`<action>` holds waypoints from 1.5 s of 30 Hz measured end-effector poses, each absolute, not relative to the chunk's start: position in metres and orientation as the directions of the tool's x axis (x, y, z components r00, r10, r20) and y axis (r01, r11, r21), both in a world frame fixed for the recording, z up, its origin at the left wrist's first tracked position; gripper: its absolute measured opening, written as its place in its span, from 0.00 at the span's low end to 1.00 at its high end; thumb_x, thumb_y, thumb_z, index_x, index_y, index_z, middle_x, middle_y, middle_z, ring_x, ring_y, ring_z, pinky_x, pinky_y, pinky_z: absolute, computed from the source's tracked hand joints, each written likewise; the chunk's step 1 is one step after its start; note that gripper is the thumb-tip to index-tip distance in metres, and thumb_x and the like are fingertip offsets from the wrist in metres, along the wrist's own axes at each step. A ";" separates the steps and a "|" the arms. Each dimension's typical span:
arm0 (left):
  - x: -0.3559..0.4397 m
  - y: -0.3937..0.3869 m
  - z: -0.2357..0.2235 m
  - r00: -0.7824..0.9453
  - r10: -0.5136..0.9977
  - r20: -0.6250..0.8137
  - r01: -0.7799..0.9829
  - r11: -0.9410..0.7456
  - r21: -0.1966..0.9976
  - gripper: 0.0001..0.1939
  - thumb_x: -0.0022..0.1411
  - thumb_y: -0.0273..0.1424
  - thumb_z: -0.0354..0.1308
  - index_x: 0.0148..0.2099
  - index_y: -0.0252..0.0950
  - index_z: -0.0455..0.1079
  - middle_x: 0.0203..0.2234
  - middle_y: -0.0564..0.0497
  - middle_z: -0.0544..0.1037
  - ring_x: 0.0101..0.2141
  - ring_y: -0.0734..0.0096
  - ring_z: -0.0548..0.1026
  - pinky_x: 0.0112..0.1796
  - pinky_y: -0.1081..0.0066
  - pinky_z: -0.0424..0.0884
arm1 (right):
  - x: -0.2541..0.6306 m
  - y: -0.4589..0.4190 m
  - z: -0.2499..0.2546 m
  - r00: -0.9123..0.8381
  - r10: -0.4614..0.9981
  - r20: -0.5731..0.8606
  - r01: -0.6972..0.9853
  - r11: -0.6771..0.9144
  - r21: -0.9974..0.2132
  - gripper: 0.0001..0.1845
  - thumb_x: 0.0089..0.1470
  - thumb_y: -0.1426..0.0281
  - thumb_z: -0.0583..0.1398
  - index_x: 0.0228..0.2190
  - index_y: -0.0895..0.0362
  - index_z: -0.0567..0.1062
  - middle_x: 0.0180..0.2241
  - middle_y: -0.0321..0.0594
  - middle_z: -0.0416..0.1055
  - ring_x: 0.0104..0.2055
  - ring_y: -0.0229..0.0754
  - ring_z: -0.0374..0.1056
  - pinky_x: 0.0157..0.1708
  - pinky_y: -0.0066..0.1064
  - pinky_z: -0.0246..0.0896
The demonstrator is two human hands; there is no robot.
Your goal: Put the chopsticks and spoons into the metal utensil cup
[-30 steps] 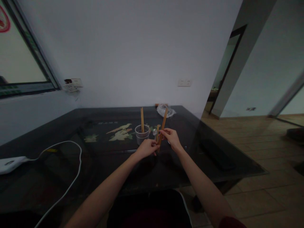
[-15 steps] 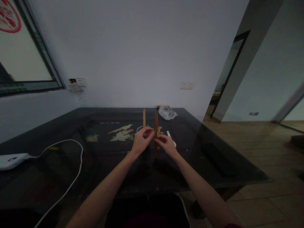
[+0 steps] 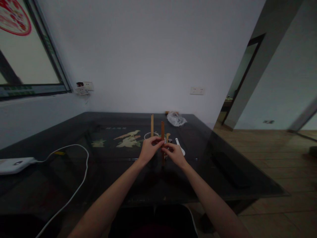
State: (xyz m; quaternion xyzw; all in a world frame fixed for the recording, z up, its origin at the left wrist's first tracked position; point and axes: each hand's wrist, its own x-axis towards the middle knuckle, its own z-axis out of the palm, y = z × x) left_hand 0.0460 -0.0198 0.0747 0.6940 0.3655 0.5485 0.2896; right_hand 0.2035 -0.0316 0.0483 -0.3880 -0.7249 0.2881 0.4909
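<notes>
A pair of brown chopsticks stands upright between my two hands. My left hand pinches them from the left with its fingertips. Just lower, my right hand grips the same pair from the right. Behind my left hand, light wooden chopsticks rise beside the rim of a bowl that is mostly hidden. Shorter light sticks show behind my right hand, partly covered. To the right of that hand lies a white spoon.
A crumpled clear plastic bag lies at the back of the dark table, by the wall. On the left, a white power strip trails a white cable. A long black object rests on the right side.
My left hand has come rightward onto the brown chopsticks, which only my right hand held before. The whole view has shifted slightly.
</notes>
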 end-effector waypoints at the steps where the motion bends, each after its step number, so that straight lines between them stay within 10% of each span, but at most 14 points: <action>1: 0.046 -0.020 0.075 0.139 0.829 0.542 0.183 -0.560 0.808 0.11 0.54 0.36 0.61 0.35 0.34 0.75 0.30 0.49 0.79 0.32 0.67 0.76 0.36 0.68 0.73 | 0.204 -0.032 0.049 -0.220 0.844 0.489 0.291 0.535 -0.793 0.12 0.51 0.63 0.60 0.32 0.58 0.77 0.29 0.41 0.75 0.28 0.41 0.70 0.28 0.30 0.65; 36: 0.045 -0.029 0.087 0.171 0.857 0.487 0.214 -0.515 0.830 0.10 0.51 0.36 0.62 0.31 0.33 0.75 0.26 0.49 0.78 0.28 0.68 0.75 0.32 0.71 0.71 | 0.202 -0.037 0.054 -0.206 0.869 0.449 0.284 0.492 -0.823 0.11 0.50 0.63 0.61 0.29 0.59 0.77 0.26 0.39 0.74 0.26 0.39 0.68 0.28 0.29 0.62; 45: 0.025 -0.033 0.115 0.049 0.869 0.492 0.190 -0.491 0.850 0.13 0.48 0.39 0.63 0.30 0.32 0.74 0.26 0.49 0.79 0.30 0.67 0.76 0.33 0.70 0.72 | 0.206 -0.029 0.054 -0.148 0.882 0.447 0.074 0.460 -0.885 0.21 0.49 0.58 0.61 0.42 0.55 0.73 0.33 0.40 0.71 0.33 0.40 0.68 0.28 0.29 0.66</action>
